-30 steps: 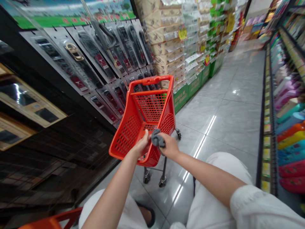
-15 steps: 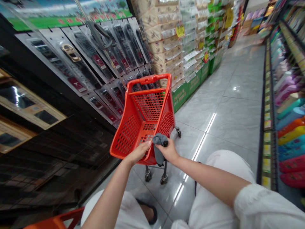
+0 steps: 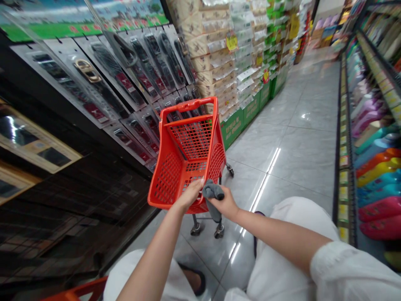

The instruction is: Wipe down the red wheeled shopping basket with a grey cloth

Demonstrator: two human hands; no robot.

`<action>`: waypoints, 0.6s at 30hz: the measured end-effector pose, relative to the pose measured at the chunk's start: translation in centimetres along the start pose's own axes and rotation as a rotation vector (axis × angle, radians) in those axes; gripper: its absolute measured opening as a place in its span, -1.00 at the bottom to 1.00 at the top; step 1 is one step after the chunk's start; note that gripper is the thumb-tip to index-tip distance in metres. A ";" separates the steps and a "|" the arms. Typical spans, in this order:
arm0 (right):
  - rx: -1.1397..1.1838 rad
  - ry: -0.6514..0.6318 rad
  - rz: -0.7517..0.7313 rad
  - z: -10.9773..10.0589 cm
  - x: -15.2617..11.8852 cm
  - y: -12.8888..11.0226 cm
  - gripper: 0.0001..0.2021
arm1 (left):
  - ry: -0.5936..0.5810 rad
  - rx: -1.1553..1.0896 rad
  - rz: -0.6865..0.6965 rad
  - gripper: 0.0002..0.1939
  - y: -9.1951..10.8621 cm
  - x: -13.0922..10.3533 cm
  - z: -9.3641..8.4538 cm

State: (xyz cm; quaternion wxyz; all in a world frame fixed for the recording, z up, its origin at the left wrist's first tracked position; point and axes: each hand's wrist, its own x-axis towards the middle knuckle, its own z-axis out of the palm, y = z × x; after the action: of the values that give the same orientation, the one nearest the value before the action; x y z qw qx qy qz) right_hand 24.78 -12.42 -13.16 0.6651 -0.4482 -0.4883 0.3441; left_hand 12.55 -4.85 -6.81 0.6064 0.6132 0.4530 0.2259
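Above the near corner of a red shopping cart [image 3: 216,138] I have a bunched piece of grey cloth [image 3: 214,211] with a dark end, its lower part hanging down outside the basket. My right hand [image 3: 227,203] is closed around the cloth from the right. My left hand [image 3: 191,193] reaches over the cart's near rim, fingers together, with the tips right beside the cloth. Whether those fingertips pinch the cloth or the rim is hidden from me. The cart's basket shows a bare slotted floor [image 3: 190,172].
Packaged belts [image 3: 103,83] hang on the left, above dark cabinets. Stacked packs [image 3: 213,62] on green bases [image 3: 233,130] line the far side. Shelves of coloured slippers [image 3: 379,177] run along the right. Shiny floor tiles [image 3: 310,146] stretch ahead; an orange-red object [image 3: 78,290] stands lower left.
The view has shifted slightly, so the shelves appear further left. My left hand has moved a little up and right along the cart rim; the cloth stays in my right hand.
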 end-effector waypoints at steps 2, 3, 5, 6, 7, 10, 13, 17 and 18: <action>-0.033 -0.069 0.021 -0.5 -1.4 0.8 -0.88 | -0.006 -0.004 -0.013 -0.53 0.1 0.1 0.1; -0.040 -0.042 0.066 -0.8 -1.6 1.4 -0.88 | -0.016 -0.006 -0.030 -0.52 0.2 0.1 0.2; -0.017 0.138 0.215 -1.2 -1.0 2.9 -0.87 | -0.039 -0.009 -0.062 -0.50 0.4 0.0 0.3; 0.013 0.252 0.286 -1.4 -0.4 3.5 -0.84 | -0.049 -0.011 -0.075 -0.48 0.5 -0.1 0.4; 0.050 0.352 0.328 -1.4 0.3 3.9 -0.79 | -0.059 -0.011 -0.089 -0.46 0.6 -0.1 0.4; 0.123 0.419 0.204 -1.0 2.0 4.2 -0.63 | -0.057 -0.002 -0.107 -0.43 0.8 0.1 0.6; 0.098 0.235 0.003 0.1 1.7 4.4 -0.54 | -0.037 0.007 -0.078 -0.42 1.0 0.3 0.8; 0.095 0.280 0.167 1.6 -0.5 7.0 -0.57 | -0.034 -0.014 -0.081 -0.42 1.3 0.1 1.3; 0.108 0.326 0.254 2.0 -0.9 7.6 -0.59 | -0.034 -0.016 -0.084 -0.42 1.4 -0.1 1.3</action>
State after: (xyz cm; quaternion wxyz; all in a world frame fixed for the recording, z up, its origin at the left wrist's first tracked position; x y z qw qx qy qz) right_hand 22.52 -9.92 -20.31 0.7096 -0.5195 -0.2948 0.3738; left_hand 14.02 -5.42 -5.67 0.6279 0.5927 0.4660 0.1933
